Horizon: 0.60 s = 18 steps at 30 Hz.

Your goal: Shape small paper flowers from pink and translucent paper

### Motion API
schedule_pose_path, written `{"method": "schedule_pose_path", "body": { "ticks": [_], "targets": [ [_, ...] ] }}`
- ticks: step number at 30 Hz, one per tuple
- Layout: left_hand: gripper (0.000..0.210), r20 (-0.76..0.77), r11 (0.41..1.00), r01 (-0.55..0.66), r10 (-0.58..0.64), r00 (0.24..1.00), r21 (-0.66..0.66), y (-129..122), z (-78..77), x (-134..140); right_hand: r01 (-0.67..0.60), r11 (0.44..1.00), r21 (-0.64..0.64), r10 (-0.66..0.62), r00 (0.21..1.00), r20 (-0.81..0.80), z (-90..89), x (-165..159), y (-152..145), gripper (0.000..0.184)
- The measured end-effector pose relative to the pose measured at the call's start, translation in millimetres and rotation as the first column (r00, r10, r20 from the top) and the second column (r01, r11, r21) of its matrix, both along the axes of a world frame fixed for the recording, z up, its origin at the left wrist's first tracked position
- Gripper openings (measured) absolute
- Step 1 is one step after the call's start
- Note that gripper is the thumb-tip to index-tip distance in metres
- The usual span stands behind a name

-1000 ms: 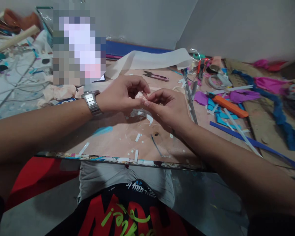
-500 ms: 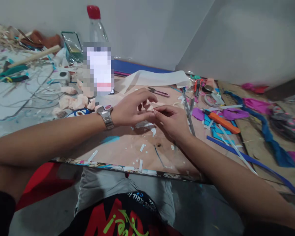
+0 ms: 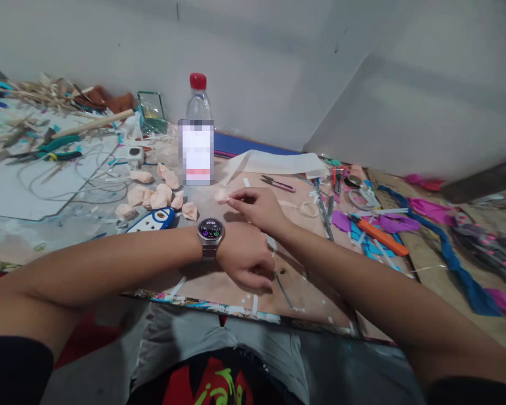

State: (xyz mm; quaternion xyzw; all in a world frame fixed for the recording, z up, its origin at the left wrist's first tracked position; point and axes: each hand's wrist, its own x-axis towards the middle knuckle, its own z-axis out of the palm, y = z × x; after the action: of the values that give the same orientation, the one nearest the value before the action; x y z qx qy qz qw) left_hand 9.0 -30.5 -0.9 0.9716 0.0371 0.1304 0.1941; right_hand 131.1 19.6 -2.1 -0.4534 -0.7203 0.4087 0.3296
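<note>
My right hand (image 3: pixel 257 209) reaches across above my left and pinches a small peach-coloured crumpled paper piece (image 3: pixel 222 195) at its fingertips. Below it, my left hand (image 3: pixel 245 256) is back-up over the table, fingers loosely bent and the thumb apart; nothing shows in it. A round-faced watch (image 3: pixel 209 229) sits on the left wrist. Several similar crumpled peach pieces (image 3: pixel 161 196) lie in a group to the left, near a blue and white power strip (image 3: pixel 154 219). Thread snips (image 3: pixel 278 184) lie behind my right hand.
A phone with a blurred screen (image 3: pixel 197 154) stands against a red-capped bottle (image 3: pixel 198 101). At right are an orange cutter (image 3: pixel 383 237), purple and blue scraps, and a tape ring (image 3: pixel 309 209). Green-handled pliers (image 3: pixel 59 149) and a cable lie left. A white sheet (image 3: pixel 278 163) lies behind.
My hands have separated. The right has moved left with the crumpled paper piece towards the group, while the left has dropped nearer the table's front edge. The view has tilted up.
</note>
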Motion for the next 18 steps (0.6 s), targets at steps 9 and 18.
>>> {"method": "schedule_pose_path", "body": {
  "ticks": [9,18],
  "targets": [
    [0.043,-0.062,0.993,0.101,-0.104,0.993,-0.060,-4,4.5,3,-0.202,0.976,0.077,0.185,0.965,0.187,-9.4,-96,30,0.011],
    [0.044,-0.060,0.990,0.113,-0.118,0.991,-0.090,-2,-0.3,2,-0.265,0.928,0.264,0.219,0.957,0.190,3.3,-85,21,0.024]
  ]
}}
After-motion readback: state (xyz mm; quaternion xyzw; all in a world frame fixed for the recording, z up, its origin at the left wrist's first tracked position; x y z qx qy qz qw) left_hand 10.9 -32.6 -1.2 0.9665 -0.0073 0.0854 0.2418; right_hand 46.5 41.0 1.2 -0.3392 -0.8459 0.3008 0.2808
